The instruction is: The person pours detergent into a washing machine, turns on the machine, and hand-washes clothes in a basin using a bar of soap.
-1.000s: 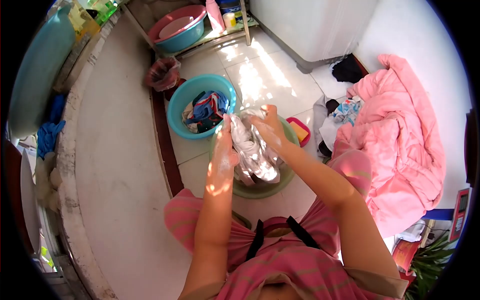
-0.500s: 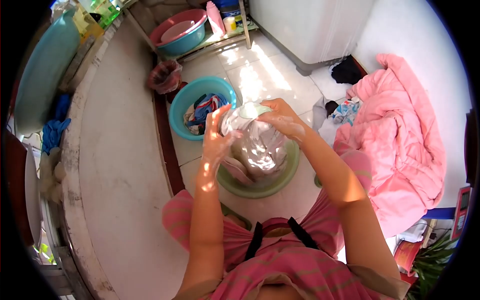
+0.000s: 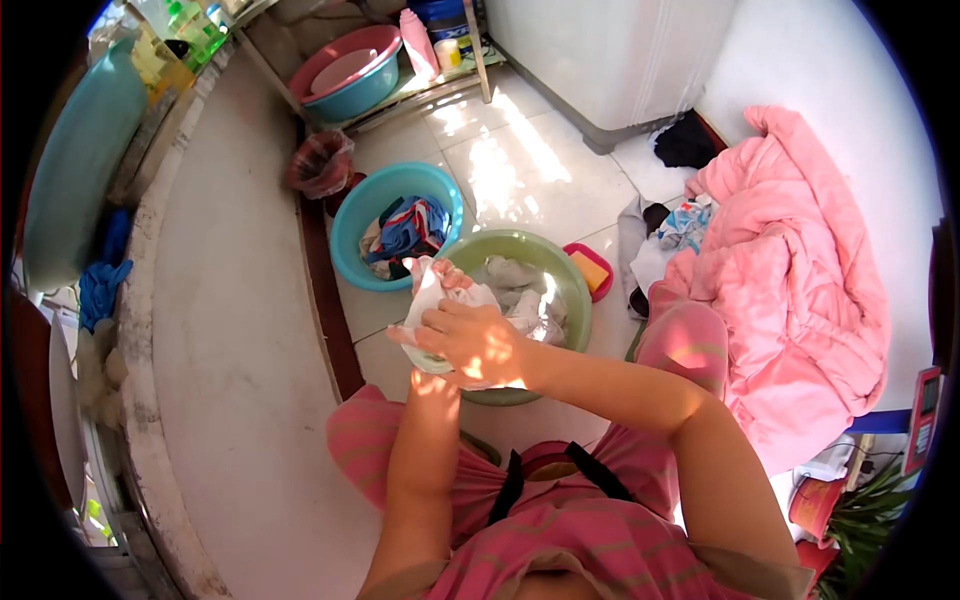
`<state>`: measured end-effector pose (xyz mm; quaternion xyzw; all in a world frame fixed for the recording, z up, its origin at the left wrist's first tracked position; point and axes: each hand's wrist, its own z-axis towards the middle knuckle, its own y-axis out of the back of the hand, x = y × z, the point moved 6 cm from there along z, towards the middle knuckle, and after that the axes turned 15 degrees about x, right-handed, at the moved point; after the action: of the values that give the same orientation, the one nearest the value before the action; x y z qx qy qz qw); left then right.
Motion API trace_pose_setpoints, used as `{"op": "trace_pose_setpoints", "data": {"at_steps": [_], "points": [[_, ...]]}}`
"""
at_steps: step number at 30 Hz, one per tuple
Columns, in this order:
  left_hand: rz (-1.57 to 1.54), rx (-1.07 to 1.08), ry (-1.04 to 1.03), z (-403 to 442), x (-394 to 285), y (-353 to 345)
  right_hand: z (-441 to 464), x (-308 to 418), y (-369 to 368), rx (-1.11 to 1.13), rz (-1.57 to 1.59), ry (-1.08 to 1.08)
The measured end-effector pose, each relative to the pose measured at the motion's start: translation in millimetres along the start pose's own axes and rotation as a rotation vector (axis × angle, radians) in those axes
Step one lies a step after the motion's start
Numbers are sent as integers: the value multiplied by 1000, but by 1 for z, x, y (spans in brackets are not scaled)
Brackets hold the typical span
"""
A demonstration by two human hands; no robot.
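A wet white garment (image 3: 428,297) is bunched over my left hand (image 3: 453,274), whose fingertips show past its far edge. My right hand (image 3: 475,343) lies across it from above, its fingers curled and pressed on the fabric. Both hands are closed on the cloth, over the left side of a green basin (image 3: 575,300). White suds mark the skin. More wet pale laundry (image 3: 530,305) lies in this basin. Something pale green peeks from beneath my right hand; I cannot tell whether it is soap or cloth.
A blue basin (image 3: 345,235) with coloured clothes (image 3: 412,228) touches the green one. To the right are a yellow bar (image 3: 590,270) in a red dish (image 3: 604,290) and a pink quilt (image 3: 790,300). A low wall (image 3: 240,300) runs along the left; a rack with basins (image 3: 350,75) stands behind.
Both hands have moved left and nearer, from holding the garment apart to pressing together on it. Most laundry has dropped into the green basin. The red dish has come into sight.
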<state>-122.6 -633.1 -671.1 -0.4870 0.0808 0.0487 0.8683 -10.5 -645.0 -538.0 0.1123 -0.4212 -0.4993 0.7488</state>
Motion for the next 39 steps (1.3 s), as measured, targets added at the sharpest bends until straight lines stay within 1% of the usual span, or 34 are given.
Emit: {"op": "trace_pose_setpoints", "data": {"at_steps": [2, 3, 4, 5, 6, 7, 8, 9, 10, 11, 12, 13, 15, 16, 18, 19, 21, 22, 23, 24, 25, 26, 27, 28, 29, 30, 32, 33, 34, 35, 36, 37, 38, 39], "points": [[401, -355, 29, 5, 20, -3, -3, -42, -2, 36, -69, -374], [537, -605, 8, 15, 32, -21, -4, -67, 2, 52, -107, -554], [654, -866, 16, 22, 45, -41, -12, -110, 9, 119, 76, -890], [571, -924, 54, 22, 49, -37, -13, -111, 3, 116, 78, -892], [484, -982, 88, 21, 52, -32, -10, -98, 2, 30, -49, -730], [331, -824, -38, 21, 49, -23, -9, -80, 0, -49, -176, -564], [296, -589, -54, 12, 32, -1, -2, -49, -6, 54, -201, -526], [246, -342, -60, 1, 17, 17, -2, -11, -10, 18, -158, -262], [190, -110, -51, -12, 2, 34, -5, 1, -23, 54, -157, -150], [113, 59, 134, -5, -5, 28, -11, -21, -41, 120, -167, -198], [143, -11, 27, -12, 6, 26, -18, -45, -58, 187, -179, -245], [359, -745, -112, 6, 23, -15, -8, -70, -24, 66, -124, -471], [591, -928, -47, 13, 34, -26, -23, -128, -12, 95, -98, -900], [534, -893, -136, 7, 21, -10, -12, -103, -5, 22, -117, -755], [366, -367, 17, 10, 16, -6, -4, -45, -5, -106, -135, -463], [280, -220, 67, 12, 13, -6, -1, -7, -9, -1, -113, -277], [123, 64, 200, 10, 7, -8, -9, -28, -31, -41, -96, -245], [349, -117, 110, 13, 20, -26, -17, -35, -36, -71, -77, -224], [576, -295, 21, 17, 30, -48, -14, -65, -13, -171, -98, -503], [637, -557, 2, 15, 32, -37, -16, -102, 0, 292, -144, -912], [674, -822, -8, 11, 35, -30, -19, -104, -3, 285, -145, -921], [904, -557, -76, 16, 30, -45, -19, -101, -7, 171, -160, -847], [715, -540, -58, 16, 24, -41, -22, -93, -7, 66, -184, -774], [519, -537, -46, 15, 19, -38, -16, -67, -5, 105, -203, -707], [330, -548, -33, 13, 13, -36, -13, -41, -11, 44, -172, -464], [187, -236, 98, 1, 3, 10, -16, -36, -21, 44, -165, -457], [142, -373, -40, -18, 13, 65, -21, -26, -48, 239, -127, -277], [125, -438, -111, -28, 19, 91, -21, -33, -40, 248, -124, -281], [629, -425, -157, -5, 34, 24, -18, -60, -22, 243, -117, -511], [808, -507, -147, 6, 38, -10, -14, -86, -1, 231, -113, -735], [876, -432, -151, 12, 37, -27, -14, -88, 5, 219, -113, -848], [920, -271, -172, 17, 36, -45, -13, -88, 11, 208, -112, -960], [975, -7, -223, 24, 36, -63, -7, -51, 8, 54, -185, -672], [629, 175, -114, 17, 33, -37, -4, -12, -1, -94, -248, -372]]}}
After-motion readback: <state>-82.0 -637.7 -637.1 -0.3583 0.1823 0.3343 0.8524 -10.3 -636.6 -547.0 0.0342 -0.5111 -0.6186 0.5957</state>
